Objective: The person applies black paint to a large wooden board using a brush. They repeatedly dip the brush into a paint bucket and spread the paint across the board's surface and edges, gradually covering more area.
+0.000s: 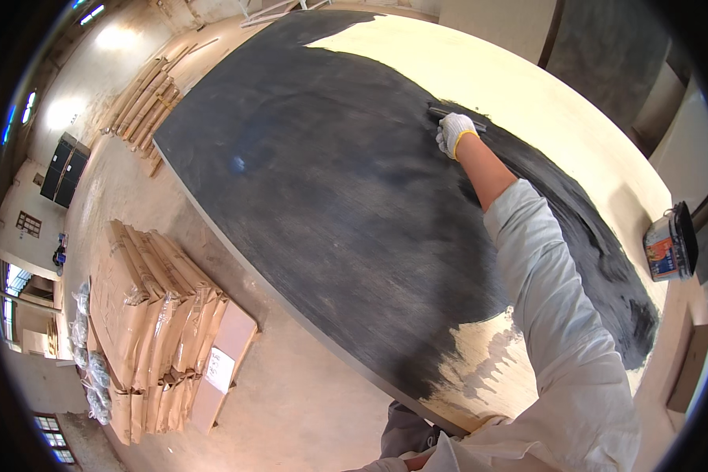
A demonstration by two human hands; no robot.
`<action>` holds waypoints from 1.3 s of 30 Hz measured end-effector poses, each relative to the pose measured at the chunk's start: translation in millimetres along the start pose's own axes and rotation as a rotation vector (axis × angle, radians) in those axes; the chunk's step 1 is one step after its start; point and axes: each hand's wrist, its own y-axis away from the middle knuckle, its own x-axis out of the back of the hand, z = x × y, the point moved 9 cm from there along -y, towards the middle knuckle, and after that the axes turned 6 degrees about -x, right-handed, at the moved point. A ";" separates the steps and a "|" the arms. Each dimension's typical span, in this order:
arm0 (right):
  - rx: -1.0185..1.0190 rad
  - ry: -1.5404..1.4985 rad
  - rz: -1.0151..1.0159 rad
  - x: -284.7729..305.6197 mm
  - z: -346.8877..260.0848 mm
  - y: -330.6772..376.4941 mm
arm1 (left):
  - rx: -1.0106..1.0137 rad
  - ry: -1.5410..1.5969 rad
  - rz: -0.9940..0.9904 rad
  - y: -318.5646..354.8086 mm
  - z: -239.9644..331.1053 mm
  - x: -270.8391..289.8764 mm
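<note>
My right hand [455,134], in a white knit glove, is closed around a dark, wide-bladed scraper [445,112]. Its blade lies on the large pale board [574,102], at the edge of a dark grey-black coating [330,181]. This coating covers most of the board's left and middle. Thicker, wet-looking streaks of it run along the right side down to the near right. Thin, scraped smears show on bare board near my body. Just a sliver of my left hand [384,466], also gloved, shows at the bottom edge; its fingers are hidden.
A clear plastic tub [661,250] with a dark rim stands by the board's right edge. Brown-wrapped flat packages [153,315] are stacked on the floor to the left, with more long bundles [145,102] farther back. Large panels [606,63] stand at the far right.
</note>
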 end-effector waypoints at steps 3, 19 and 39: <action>-0.105 -0.148 0.023 33.7 -28.6 93.7 | -0.073 0.006 0.003 3.0 11.4 -4.3; -0.383 0.341 -0.044 284.7 138.8 544.5 | -0.122 -0.063 0.190 -10.3 9.2 29.2; 0.455 1.744 -0.052 160.0 115.6 569.9 | 0.251 -0.165 0.012 -21.2 24.3 20.0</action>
